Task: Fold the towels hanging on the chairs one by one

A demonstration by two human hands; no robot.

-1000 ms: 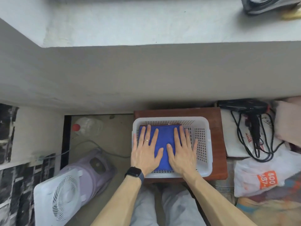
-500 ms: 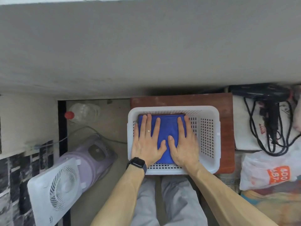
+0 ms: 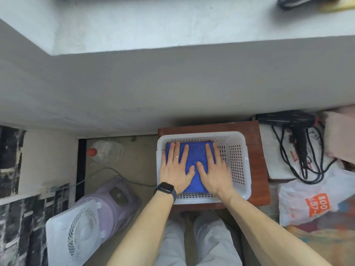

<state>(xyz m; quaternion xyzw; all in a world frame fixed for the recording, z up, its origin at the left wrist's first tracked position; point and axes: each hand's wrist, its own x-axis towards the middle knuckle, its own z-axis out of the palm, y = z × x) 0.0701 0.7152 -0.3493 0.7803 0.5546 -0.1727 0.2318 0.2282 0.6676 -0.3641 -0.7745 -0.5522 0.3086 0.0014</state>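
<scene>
Both flat hands, left hand (image 3: 173,168) and right hand (image 3: 215,170), press the plush blue towel (image 3: 194,156) (folded square).

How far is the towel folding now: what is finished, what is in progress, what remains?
Done: one blue towel lies folded in the white basket. In hand: the left hand and the right hand press flat on it, side by side. Left: no chairs or other towels are in view, so how many remain cannot be told.

I see the blue towel (image 3: 194,155) folded into a flat rectangle, lying on the floor of the white perforated basket (image 3: 201,134), tucked against its left and far walls.
</scene>
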